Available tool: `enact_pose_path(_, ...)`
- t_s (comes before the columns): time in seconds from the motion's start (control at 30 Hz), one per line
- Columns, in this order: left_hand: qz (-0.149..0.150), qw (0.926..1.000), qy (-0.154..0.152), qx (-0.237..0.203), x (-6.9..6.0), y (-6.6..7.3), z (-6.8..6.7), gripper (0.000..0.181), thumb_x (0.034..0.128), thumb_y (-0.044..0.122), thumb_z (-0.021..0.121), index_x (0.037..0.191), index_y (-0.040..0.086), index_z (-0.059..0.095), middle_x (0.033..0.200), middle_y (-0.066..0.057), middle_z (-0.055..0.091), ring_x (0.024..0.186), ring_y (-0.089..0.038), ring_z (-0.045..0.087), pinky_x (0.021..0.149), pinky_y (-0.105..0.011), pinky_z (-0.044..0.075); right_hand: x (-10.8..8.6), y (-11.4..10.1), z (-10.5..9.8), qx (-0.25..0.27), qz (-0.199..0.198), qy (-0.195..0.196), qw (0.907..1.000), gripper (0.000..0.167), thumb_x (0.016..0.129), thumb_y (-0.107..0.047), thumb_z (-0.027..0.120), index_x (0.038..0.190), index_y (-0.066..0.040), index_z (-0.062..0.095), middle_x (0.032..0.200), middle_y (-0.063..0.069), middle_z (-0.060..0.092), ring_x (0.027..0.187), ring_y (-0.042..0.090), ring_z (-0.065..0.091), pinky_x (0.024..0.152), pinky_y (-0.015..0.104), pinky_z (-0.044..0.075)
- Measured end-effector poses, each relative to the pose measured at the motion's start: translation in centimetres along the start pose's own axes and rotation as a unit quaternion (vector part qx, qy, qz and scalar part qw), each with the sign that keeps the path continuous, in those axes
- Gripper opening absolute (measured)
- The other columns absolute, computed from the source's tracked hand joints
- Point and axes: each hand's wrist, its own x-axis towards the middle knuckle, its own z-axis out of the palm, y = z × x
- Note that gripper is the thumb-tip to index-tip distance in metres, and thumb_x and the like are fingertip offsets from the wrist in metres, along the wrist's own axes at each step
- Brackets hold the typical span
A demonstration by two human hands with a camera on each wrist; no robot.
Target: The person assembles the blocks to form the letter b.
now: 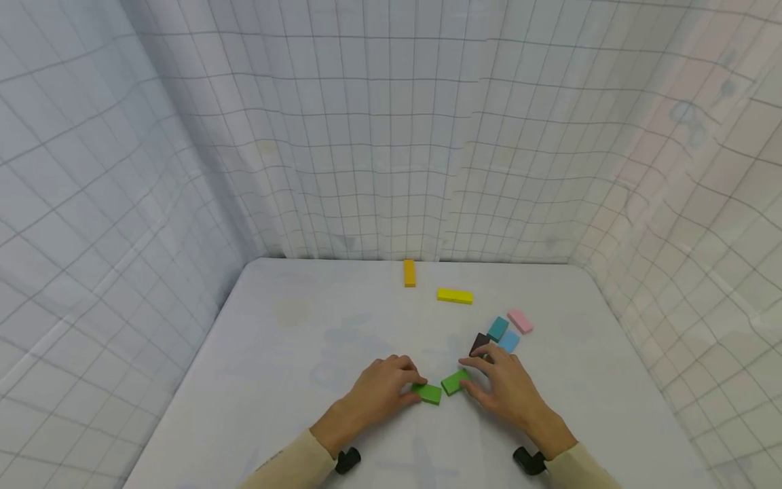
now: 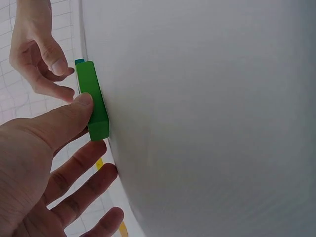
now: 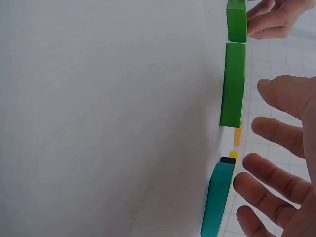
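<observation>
My left hand (image 1: 381,386) pinches a green block (image 1: 430,394) near its left end, flat on the white table. The left wrist view shows the thumb against the side of this green block (image 2: 91,98), with the other fingers spread. Just right of it lies a second green block (image 1: 453,382), a small gap between the two. Over that block's right end hovers my right hand (image 1: 506,386). In the right wrist view its fingers are spread and apart from the second green block (image 3: 233,86); a teal block (image 3: 217,197) lies by the lower fingers.
Beyond the right hand are a black block (image 1: 479,343), a teal block (image 1: 497,329), a light blue block (image 1: 509,341) and a pink block (image 1: 520,321). Farther back lie a yellow block (image 1: 455,296) and an orange block (image 1: 409,273). Gridded white curtains (image 1: 391,136) surround the table (image 1: 275,380).
</observation>
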Motion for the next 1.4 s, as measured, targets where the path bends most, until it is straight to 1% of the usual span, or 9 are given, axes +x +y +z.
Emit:
enact_pose_path(0.17,-0.018,0.9998,-0.001,-0.010,-0.4,-0.8,-0.3,0.031,0.1012,0.039,0.093,0.130,0.029,0.091,0.124,0.007,0.078,0.108,-0.013,0.073,0.089,-0.035,0.063,0.0,-0.1,0.1,-0.002,-0.002,-0.007,1.0000,0.034,0.096,-0.037,0.098,0.127,-0.025,0.091,0.124,-0.002,0.075,0.113,0.021,0.076,0.095,0.047,0.062)
enact_pose_path(0.47,-0.024,0.9992,0.025,-0.020,-1.0,-1.7,-1.1,0.032,0.0982,0.030,0.096,0.129,0.025,0.091,0.118,0.002,0.075,0.101,-0.016,0.070,0.080,-0.030,0.058,0.1,-0.1,0.0,-0.005,-0.011,-0.001,0.9999,0.032,0.093,-0.035,0.101,0.122,-0.026,0.092,0.119,-0.002,0.075,0.109,0.018,0.074,0.092,0.044,0.059)
enact_pose_path(0.67,-0.036,0.9989,0.027,-0.011,-1.1,-2.7,-0.9,0.034,0.0975,0.027,0.097,0.130,0.024,0.091,0.113,0.003,0.073,0.096,-0.013,0.065,0.079,-0.028,0.055,0.2,-0.4,-0.2,-0.001,-0.009,-0.008,0.9999,0.026,0.093,-0.034,0.102,0.116,-0.029,0.093,0.114,-0.004,0.075,0.106,0.016,0.072,0.091,0.042,0.058)
enact_pose_path(0.83,-0.040,0.9986,0.033,-0.006,-1.2,-3.1,-1.0,0.035,0.0968,0.025,0.097,0.131,0.023,0.091,0.113,0.003,0.073,0.096,-0.013,0.067,0.079,-0.028,0.054,0.3,-0.5,-0.3,0.001,-0.003,-0.016,0.9999,0.022,0.092,-0.032,0.103,0.111,-0.030,0.094,0.109,-0.008,0.075,0.102,0.014,0.072,0.089,0.040,0.057)
enact_pose_path(1.07,-0.047,0.9979,0.043,0.007,-1.3,-2.8,-1.1,0.038,0.0971,0.039,0.098,0.131,0.025,0.091,0.112,0.003,0.074,0.096,-0.014,0.068,0.080,-0.035,0.058,0.4,-0.4,-0.2,0.021,-0.008,-0.030,0.9993,0.023,0.093,-0.028,0.102,0.115,-0.027,0.095,0.109,-0.009,0.077,0.101,0.012,0.072,0.093,0.044,0.059)
enact_pose_path(1.13,-0.063,0.9967,0.049,0.012,-1.2,-2.4,-1.1,0.042,0.0949,0.047,0.099,0.130,0.025,0.090,0.112,0.004,0.074,0.096,-0.014,0.068,0.081,-0.037,0.059,0.4,-0.4,-0.2,0.024,-0.017,-0.024,0.9993,0.024,0.092,-0.026,0.103,0.114,-0.026,0.095,0.107,-0.010,0.077,0.099,0.010,0.072,0.091,0.043,0.060)
enact_pose_path(1.23,-0.106,0.9929,0.051,0.016,-0.9,-1.5,-0.9,0.052,0.0909,0.059,0.099,0.127,0.023,0.088,0.107,0.005,0.072,0.094,-0.014,0.066,0.084,-0.041,0.061,0.5,-0.3,-0.4,0.036,-0.028,-0.016,0.9989,0.024,0.090,-0.024,0.103,0.113,-0.024,0.095,0.104,-0.010,0.077,0.095,0.009,0.071,0.087,0.040,0.061)
enact_pose_path(1.33,-0.156,0.9868,0.037,0.024,-0.3,-0.8,-0.8,0.061,0.0880,0.070,0.096,0.121,0.022,0.082,0.103,0.006,0.069,0.092,-0.013,0.064,0.088,-0.044,0.060,0.6,-0.2,-0.5,0.056,-0.029,-0.019,0.9978,0.024,0.090,-0.021,0.103,0.113,-0.021,0.095,0.103,-0.010,0.077,0.094,0.008,0.071,0.085,0.036,0.063)
enact_pose_path(1.4,-0.181,0.9829,0.023,0.029,0.1,-0.3,-0.8,0.064,0.0870,0.075,0.095,0.118,0.021,0.077,0.102,0.005,0.067,0.091,-0.013,0.063,0.090,-0.045,0.060,0.7,-0.1,-0.5,0.071,-0.026,-0.027,0.9968,0.023,0.092,-0.020,0.102,0.114,-0.020,0.095,0.104,-0.009,0.078,0.095,0.008,0.072,0.084,0.033,0.064)
